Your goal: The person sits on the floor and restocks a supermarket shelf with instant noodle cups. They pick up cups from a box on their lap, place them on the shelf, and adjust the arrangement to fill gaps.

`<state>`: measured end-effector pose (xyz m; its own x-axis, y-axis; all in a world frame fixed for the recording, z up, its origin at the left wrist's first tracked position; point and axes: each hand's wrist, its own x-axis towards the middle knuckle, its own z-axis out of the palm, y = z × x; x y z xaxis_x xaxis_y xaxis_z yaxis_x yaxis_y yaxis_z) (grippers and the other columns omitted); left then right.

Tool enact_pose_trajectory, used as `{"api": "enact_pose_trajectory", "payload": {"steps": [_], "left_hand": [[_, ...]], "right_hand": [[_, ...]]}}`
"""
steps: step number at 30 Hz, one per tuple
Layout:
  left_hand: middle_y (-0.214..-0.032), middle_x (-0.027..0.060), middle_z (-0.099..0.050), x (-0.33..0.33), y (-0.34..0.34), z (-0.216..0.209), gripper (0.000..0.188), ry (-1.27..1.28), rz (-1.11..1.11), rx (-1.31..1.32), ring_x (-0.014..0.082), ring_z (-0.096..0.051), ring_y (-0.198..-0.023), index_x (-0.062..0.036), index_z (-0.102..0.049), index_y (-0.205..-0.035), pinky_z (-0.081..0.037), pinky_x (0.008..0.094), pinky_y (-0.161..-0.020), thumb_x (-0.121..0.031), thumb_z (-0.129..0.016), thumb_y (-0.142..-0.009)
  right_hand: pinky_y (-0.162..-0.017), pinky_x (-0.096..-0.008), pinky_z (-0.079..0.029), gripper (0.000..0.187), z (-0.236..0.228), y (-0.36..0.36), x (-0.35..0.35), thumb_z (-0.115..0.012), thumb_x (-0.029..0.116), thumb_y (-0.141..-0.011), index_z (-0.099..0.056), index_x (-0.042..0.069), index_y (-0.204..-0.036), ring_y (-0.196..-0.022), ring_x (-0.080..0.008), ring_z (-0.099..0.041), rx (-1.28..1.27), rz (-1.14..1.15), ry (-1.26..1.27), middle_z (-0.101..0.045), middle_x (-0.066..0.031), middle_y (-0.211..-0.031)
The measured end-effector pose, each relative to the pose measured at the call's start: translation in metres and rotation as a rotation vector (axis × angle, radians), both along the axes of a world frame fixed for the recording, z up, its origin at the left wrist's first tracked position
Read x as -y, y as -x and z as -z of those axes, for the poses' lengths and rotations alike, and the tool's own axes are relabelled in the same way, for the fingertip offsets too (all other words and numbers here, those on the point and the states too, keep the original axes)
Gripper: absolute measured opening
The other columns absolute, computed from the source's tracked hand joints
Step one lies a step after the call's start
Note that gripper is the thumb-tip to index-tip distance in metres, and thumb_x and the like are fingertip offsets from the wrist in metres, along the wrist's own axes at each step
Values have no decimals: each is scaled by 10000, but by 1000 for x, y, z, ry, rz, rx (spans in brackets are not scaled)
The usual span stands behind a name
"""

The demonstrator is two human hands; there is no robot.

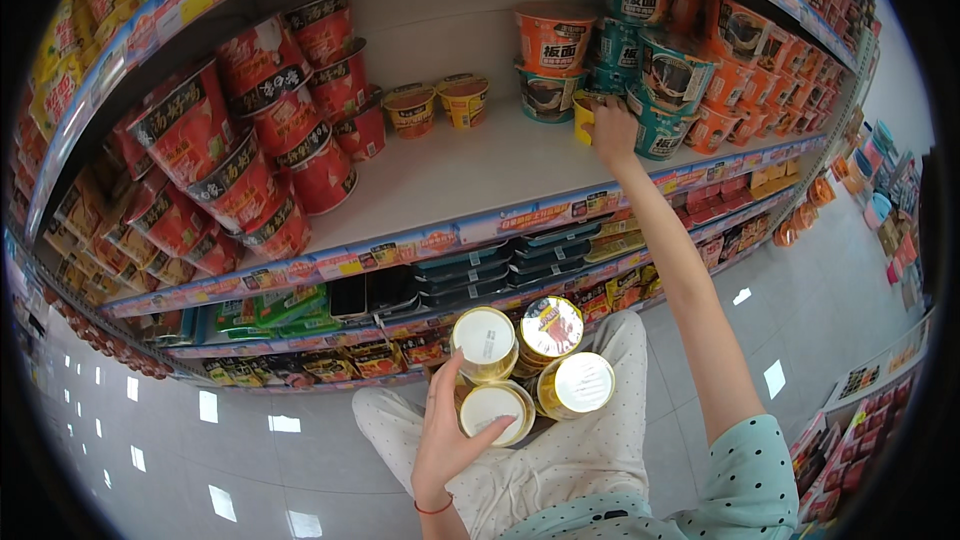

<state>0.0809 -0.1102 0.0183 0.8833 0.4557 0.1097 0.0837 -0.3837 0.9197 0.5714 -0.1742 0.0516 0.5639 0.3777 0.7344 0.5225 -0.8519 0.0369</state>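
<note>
Cup (583,124), small and yellow, on the shelf (450,180), gripped in the right hand (612,130), just beside the green tubs (674,78). Hold it snug but not too hard. Move slow and don't bump the tubs. Keep the cup flat on its bottom. With the left hand (447,440), loose and spread wide at the pale-lidded cups (485,336) over the lap (598,440), keep those from tipping too.

A tiered retail shelving unit (430,185), with a smooth pale-grey back panel (440,10) and colourful printed edge strips (500,225), spans the scene. The glossy grey square-tiled floor (320,455) shows bright rectangular light reflections (208,406); a pale bluish wall (897,70) stands at far right.
</note>
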Motion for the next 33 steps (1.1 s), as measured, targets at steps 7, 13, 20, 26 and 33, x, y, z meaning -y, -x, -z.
{"api": "enact_pose_trajectory", "payload": {"steps": [7,13,20,26,33], "left_hand": [[-1484,182,-374,2,4,0,907,11,-15,6,302,-430,-1338,-5,-334,-1451,-395,439,-1063,-181,-843,-721],[-1415,190,-394,-1,4,12,930,-18,20,75,321,-428,-1291,-23,-310,-1466,-402,396,-1032,-224,-845,-732],[-1421,187,-395,-1,5,12,908,-15,22,57,317,-413,-1317,-18,-324,-1460,-385,410,-1058,-207,-836,-734],[-1423,175,-408,1,7,11,878,-61,19,44,293,-426,-1314,-12,-361,-1450,-406,427,-1054,-198,-834,-733],[-1423,179,-404,0,3,14,880,-78,18,42,297,-437,-1311,-5,-360,-1447,-418,417,-1054,-187,-838,-730]], "right_hand": [[-607,-350,-544,414,-20,1,26,-797,448,-739,-763,73,-910,-692,-218,-668,-308,-180,-261,-681,-79,-817],[-575,-308,-599,675,15,-18,44,-696,601,-807,-712,-57,-956,-642,-166,-691,-780,-338,-903,-687,-98,-720],[-583,-393,-566,370,19,-7,48,-626,192,-887,-562,17,-1207,-838,-324,-648,-80,7,-148,-639,-148,-980],[-849,-451,-478,373,26,35,45,-647,51,-754,-569,23,-1118,-1101,-327,-520,194,-327,-6,-517,-151,-1215],[-843,-435,-455,431,29,23,43,-628,110,-766,-551,-22,-1170,-1034,-345,-531,136,-304,23,-521,-185,-1281]]}}
